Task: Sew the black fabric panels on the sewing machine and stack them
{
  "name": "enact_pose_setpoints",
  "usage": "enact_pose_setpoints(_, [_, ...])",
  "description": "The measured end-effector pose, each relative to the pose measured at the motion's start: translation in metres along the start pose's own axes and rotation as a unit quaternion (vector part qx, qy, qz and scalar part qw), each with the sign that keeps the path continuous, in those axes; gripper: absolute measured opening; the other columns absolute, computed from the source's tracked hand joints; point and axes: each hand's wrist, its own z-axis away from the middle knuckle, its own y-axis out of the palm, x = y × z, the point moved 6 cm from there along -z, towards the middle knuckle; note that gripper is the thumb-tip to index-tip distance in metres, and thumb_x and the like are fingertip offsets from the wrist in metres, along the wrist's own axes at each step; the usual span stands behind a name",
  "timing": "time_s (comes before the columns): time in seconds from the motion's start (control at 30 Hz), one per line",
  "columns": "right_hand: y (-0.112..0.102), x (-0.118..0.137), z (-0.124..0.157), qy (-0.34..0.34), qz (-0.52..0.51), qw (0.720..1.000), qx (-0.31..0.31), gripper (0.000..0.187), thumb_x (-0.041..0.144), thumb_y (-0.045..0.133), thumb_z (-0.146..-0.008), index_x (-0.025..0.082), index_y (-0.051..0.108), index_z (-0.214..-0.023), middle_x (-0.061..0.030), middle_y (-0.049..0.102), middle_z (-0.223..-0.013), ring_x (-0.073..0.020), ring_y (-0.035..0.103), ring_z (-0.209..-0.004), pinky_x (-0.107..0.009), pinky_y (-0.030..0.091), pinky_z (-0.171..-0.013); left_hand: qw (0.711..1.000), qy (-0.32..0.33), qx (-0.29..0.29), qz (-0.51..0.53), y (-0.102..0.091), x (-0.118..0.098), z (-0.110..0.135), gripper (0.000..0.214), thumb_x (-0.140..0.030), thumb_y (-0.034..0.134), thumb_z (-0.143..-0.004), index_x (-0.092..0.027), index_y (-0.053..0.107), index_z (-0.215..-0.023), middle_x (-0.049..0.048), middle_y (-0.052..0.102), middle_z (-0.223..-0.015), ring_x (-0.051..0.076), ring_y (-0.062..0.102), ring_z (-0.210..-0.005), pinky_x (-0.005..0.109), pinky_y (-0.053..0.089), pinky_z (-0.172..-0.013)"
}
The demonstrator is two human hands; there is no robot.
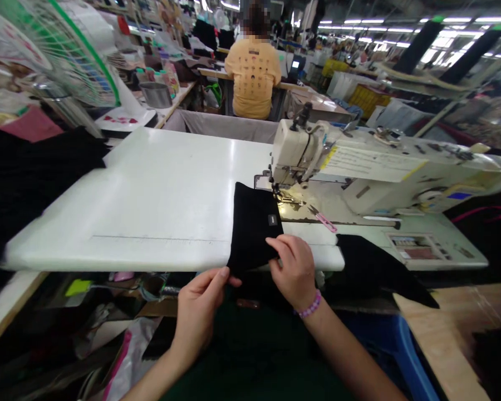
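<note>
A black fabric piece point(254, 228) with a small grey label point(273, 220) lies over the front edge of the white sewing table point(162, 189). Its far right corner reaches the needle area of the sewing machine point(292, 150). My left hand point(204, 295) pinches the near left corner of the fabric between thumb and finger. On the fabric's right edge, below the label, my right hand point(294, 267) is closed in a pinch. Pink-handled thread snips point(322, 218) rest on the machine bed, right of the needle.
Another black fabric piece point(379, 267) hangs over the table's right front. Dark cloth point(33, 172) is heaped at the left, near a green-rimmed fan point(79, 55). A blue bin point(404, 351) stands below right. A person in a yellow shirt point(253, 72) sits ahead, back turned.
</note>
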Motion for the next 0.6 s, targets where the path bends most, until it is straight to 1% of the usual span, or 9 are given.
enact_pose_setpoints(0.07, [-0.006,-0.015,0.008,0.076,0.014,0.997,-0.01,0.025,0.006,0.052,-0.085,0.018,0.066,-0.102,-0.0094,0.065,-0.094,-0.024,0.061,-0.088,-0.039,0.049,-0.078,1.0,-0.022,-0.01,0.0,-0.003,0.009,0.0,0.042,-0.056,0.073,-0.076,-0.014,0.075,-0.071,-0.0061,0.035,-0.044,0.007,0.026,-0.046,0.021,0.021,-0.044])
enact_pose_setpoints(0.13, [-0.007,-0.028,0.019,0.159,-0.018,0.987,-0.005,0.015,0.01,0.055,-0.083,0.019,0.063,-0.09,-0.004,0.063,-0.082,-0.0196,0.06,-0.075,-0.033,0.048,-0.07,0.999,-0.041,-0.009,-0.009,-0.005,0.016,0.0,0.043,-0.057,0.075,-0.074,-0.014,0.073,-0.069,-0.0064,0.034,-0.044,0.006,0.025,-0.046,0.02,0.021,-0.044])
enact_pose_setpoints(0.17, [-0.006,-0.033,0.025,0.211,-0.051,0.976,-0.002,0.011,0.011,0.056,-0.082,0.02,0.061,-0.086,-0.001,0.061,-0.075,-0.0169,0.058,-0.067,-0.03,0.047,-0.065,0.999,-0.052,-0.004,-0.014,-0.004,0.02,0.0,0.043,-0.057,0.075,-0.073,-0.014,0.072,-0.067,-0.0064,0.035,-0.044,0.006,0.025,-0.046,0.02,0.02,-0.044])
enact_pose_setpoints(0.23, [-0.002,-0.042,0.035,0.316,-0.142,0.938,-0.003,0.005,0.016,0.058,-0.08,0.021,0.055,-0.081,0.003,0.057,-0.069,-0.0132,0.054,-0.058,-0.026,0.046,-0.058,0.997,-0.071,0.008,-0.019,-0.001,0.025,0.0,0.045,-0.058,0.075,-0.072,-0.014,0.069,-0.062,-0.0063,0.035,-0.044,0.005,0.023,-0.045,0.019,0.018,-0.044])
enact_pose_setpoints(0.3, [0.004,-0.046,0.04,0.389,-0.245,0.888,-0.004,0.008,0.021,0.058,-0.079,0.022,0.05,-0.081,0.0037,0.056,-0.073,-0.0121,0.056,-0.058,-0.025,0.048,-0.056,0.996,-0.088,0.019,-0.014,0.003,0.025,0.001,0.047,-0.058,0.075,-0.071,-0.014,0.067,-0.06,-0.0067,0.034,-0.043,0.004,0.022,-0.044,0.018,0.018,-0.043])
enact_pose_setpoints(0.4, [0.015,-0.047,0.037,0.442,-0.381,0.812,0.027,0.017,0.026,0.061,-0.076,0.022,0.046,-0.083,0.0059,0.053,-0.076,-0.0102,0.057,-0.055,-0.023,0.049,-0.052,0.994,-0.106,0.029,0.007,0.008,0.019,0.003,0.046,-0.058,0.075,-0.069,-0.014,0.065,-0.058,-0.0076,0.031,-0.041,0.004,0.019,-0.042,0.017,0.016,-0.041])
enact_pose_setpoints(0.47, [0.019,-0.047,0.032,0.452,-0.443,0.772,0.057,0.021,0.026,0.063,-0.075,0.022,0.047,-0.087,0.0088,0.05,-0.072,-0.0077,0.052,-0.049,-0.021,0.045,-0.047,0.992,-0.118,0.032,0.022,0.009,0.013,0.004,0.045,-0.057,0.075,-0.069,-0.015,0.064,-0.057,-0.0078,0.03,-0.04,0.004,0.019,-0.041,0.017,0.016,-0.039])
enact_pose_setpoints(0.53, [0.02,-0.047,0.024,0.44,-0.485,0.75,0.092,0.022,0.026,0.065,-0.075,0.021,0.051,-0.091,0.0101,0.049,-0.069,-0.0061,0.049,-0.046,-0.02,0.042,-0.045,0.991,-0.123,0.03,0.032,0.007,0.008,0.005,0.043,-0.055,0.073,-0.072,-0.015,0.064,-0.058,-0.0079,0.029,-0.039,0.004,0.018,-0.04,0.017,0.016,-0.037])
enact_pose_setpoints(0.6, [0.019,-0.048,0.017,0.414,-0.517,0.736,0.142,0.023,0.026,0.07,-0.074,0.019,0.056,-0.092,0.0094,0.052,-0.07,-0.0065,0.054,-0.05,-0.02,0.045,-0.05,0.992,-0.122,0.025,0.037,0.003,0.003,0.004,0.042,-0.054,0.073,-0.074,-0.015,0.064,-0.059,-0.008,0.029,-0.04,0.004,0.019,-0.04,0.017,0.018,-0.036])
